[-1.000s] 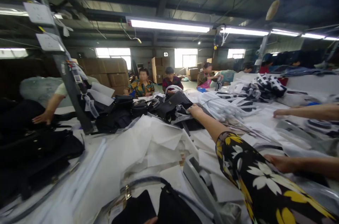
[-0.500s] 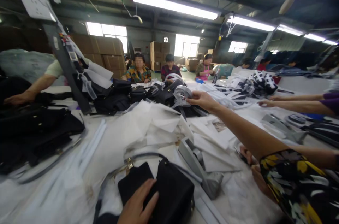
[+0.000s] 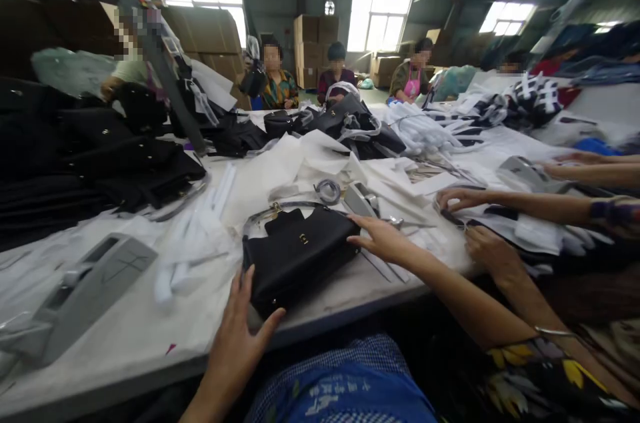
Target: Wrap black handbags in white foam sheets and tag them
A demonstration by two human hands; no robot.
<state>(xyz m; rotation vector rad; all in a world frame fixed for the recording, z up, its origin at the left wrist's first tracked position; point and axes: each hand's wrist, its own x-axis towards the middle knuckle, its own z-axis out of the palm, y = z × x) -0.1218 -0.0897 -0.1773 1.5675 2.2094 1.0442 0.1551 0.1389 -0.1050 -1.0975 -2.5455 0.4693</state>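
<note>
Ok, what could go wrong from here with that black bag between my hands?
The black handbag sits close to the table's near edge, so it might slip off if pulled back. The grey coil lies just behind it, near a tape dispenser, and could get knocked. A co-worker's hand is close to your right forearm, so you might bump each other.
</note>
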